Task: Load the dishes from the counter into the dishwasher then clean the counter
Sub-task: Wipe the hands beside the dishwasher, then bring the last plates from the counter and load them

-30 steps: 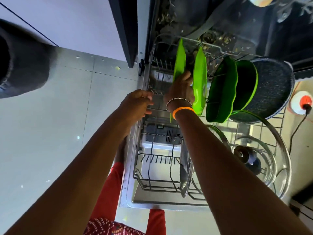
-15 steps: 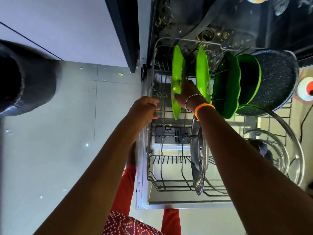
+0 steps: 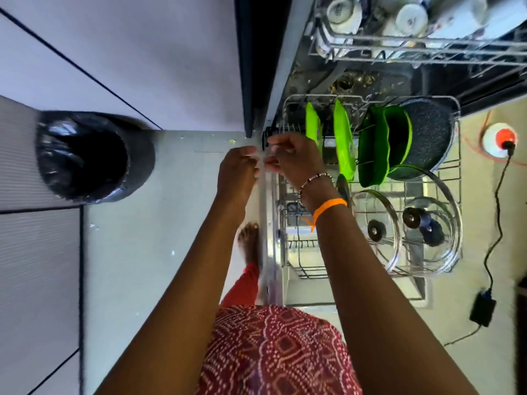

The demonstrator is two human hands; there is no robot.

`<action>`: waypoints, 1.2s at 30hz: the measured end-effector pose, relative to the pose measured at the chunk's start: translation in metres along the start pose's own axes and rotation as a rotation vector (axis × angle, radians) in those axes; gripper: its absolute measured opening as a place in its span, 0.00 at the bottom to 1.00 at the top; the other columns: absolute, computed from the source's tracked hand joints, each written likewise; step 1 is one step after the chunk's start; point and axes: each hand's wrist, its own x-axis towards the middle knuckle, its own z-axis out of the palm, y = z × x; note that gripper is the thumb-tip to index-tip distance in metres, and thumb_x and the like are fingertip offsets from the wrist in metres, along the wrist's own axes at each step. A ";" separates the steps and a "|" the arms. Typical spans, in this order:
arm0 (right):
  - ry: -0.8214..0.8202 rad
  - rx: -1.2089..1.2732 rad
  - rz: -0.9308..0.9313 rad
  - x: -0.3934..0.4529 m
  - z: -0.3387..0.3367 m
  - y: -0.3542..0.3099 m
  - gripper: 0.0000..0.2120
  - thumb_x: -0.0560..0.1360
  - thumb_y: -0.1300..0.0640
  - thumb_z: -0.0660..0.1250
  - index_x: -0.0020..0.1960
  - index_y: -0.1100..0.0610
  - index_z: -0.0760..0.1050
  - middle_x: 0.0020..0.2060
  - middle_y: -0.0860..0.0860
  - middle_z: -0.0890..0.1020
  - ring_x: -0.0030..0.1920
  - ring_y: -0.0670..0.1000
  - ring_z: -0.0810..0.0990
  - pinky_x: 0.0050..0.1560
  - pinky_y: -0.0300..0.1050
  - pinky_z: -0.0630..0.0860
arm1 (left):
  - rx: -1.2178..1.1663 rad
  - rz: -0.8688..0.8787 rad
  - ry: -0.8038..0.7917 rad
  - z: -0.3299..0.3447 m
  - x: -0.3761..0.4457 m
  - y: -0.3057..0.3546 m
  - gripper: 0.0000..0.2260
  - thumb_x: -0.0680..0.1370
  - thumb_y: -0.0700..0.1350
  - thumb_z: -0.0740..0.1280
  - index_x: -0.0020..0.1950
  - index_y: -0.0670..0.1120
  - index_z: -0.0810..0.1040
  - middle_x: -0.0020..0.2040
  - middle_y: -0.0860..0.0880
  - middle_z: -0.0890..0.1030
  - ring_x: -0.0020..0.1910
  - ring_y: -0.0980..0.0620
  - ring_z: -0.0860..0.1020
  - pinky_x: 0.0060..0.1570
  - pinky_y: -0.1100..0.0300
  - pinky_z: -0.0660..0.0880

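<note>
Green plates (image 3: 343,141): two bright plastic ones stand on edge between the tines at the back of the lower rack (image 3: 456,178), spaced apart, likely so water reaches both faces.
Green bowls (image 3: 379,146): darker pair, tilted against a speckled pan (image 3: 430,132) just beside them.
Glass lids (image 3: 427,220): two lean in the front of the rack, knobs facing up.
Upper rack (image 3: 413,49): white cups sit upturned in it, above.
Right hand (image 3: 293,155): off the plates, at the rack's left rim; fingers curled, but blur hides whether this grip pinches the wire or anything else.
Left hand (image 3: 236,169): just beside it over the dishwasher's edge, fingers bent toward the other hand; I cannot tell what, if anything, it holds.
Bin (image 3: 85,155): black-lined, well apart on the floor.
Counter: not in view, so wiping looks a way off.
</note>
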 end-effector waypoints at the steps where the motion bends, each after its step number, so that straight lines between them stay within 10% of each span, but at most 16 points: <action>1: -0.005 0.005 -0.026 -0.012 0.007 -0.007 0.09 0.76 0.70 0.58 0.48 0.62 0.75 0.42 0.58 0.77 0.32 0.50 0.78 0.39 0.46 0.80 | -0.025 0.015 0.021 -0.008 -0.010 0.005 0.11 0.78 0.35 0.56 0.52 0.46 0.74 0.41 0.50 0.76 0.41 0.52 0.75 0.46 0.61 0.73; 11: -0.056 -0.004 -0.227 -0.143 0.062 -0.111 0.15 0.74 0.64 0.62 0.36 0.47 0.74 0.41 0.53 0.80 0.44 0.60 0.81 0.51 0.59 0.78 | -0.235 0.234 0.125 -0.086 -0.129 0.068 0.10 0.78 0.36 0.57 0.51 0.48 0.74 0.47 0.47 0.78 0.42 0.53 0.79 0.44 0.61 0.76; 16: -0.219 0.071 -0.307 -0.213 0.084 -0.167 0.09 0.77 0.67 0.57 0.52 0.65 0.75 0.34 0.52 0.77 0.23 0.43 0.76 0.25 0.35 0.75 | -0.306 0.379 0.154 -0.146 -0.193 0.108 0.09 0.78 0.37 0.59 0.49 0.48 0.76 0.47 0.43 0.78 0.42 0.48 0.77 0.42 0.57 0.76; 36: -0.529 -0.137 -0.497 -0.245 0.347 -0.365 0.11 0.80 0.61 0.56 0.55 0.65 0.74 0.45 0.58 0.78 0.33 0.51 0.77 0.29 0.33 0.76 | -0.297 0.570 0.375 -0.423 -0.200 0.285 0.09 0.82 0.42 0.57 0.56 0.45 0.76 0.49 0.47 0.79 0.49 0.51 0.78 0.40 0.65 0.76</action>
